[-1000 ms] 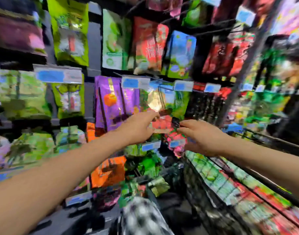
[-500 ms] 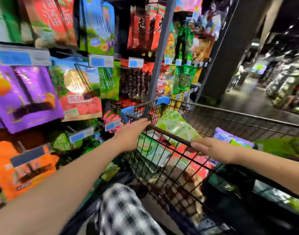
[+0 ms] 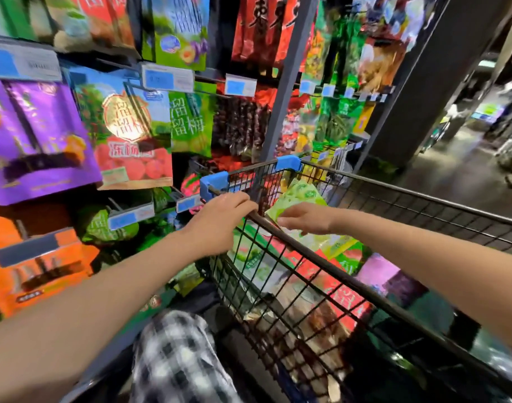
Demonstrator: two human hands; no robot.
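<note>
A black wire shopping cart (image 3: 423,205) with blue corner caps stands in front of me, holding several snack packets. My left hand (image 3: 219,222) grips the cart's near rim, fingers curled over the bar. My right hand (image 3: 307,219) reaches inside the cart and rests on a light green packet (image 3: 301,193) lying on top of the pile; its fingers look fairly straight, and whether they pinch the packet is hidden.
Hanging snack bags fill the shelf wall on the left: purple (image 3: 36,135), red-and-blue (image 3: 127,132), orange (image 3: 31,263). A grey upright post (image 3: 280,91) and a dark pillar (image 3: 423,82) stand behind the cart. An aisle floor (image 3: 466,158) opens to the right. My checked trouser leg (image 3: 176,359) is below.
Both hands left the hanging packets on the shelf and came to the cart. The left hand took hold of the rim; the right hand moved from the rim into the cart onto the green packet.
</note>
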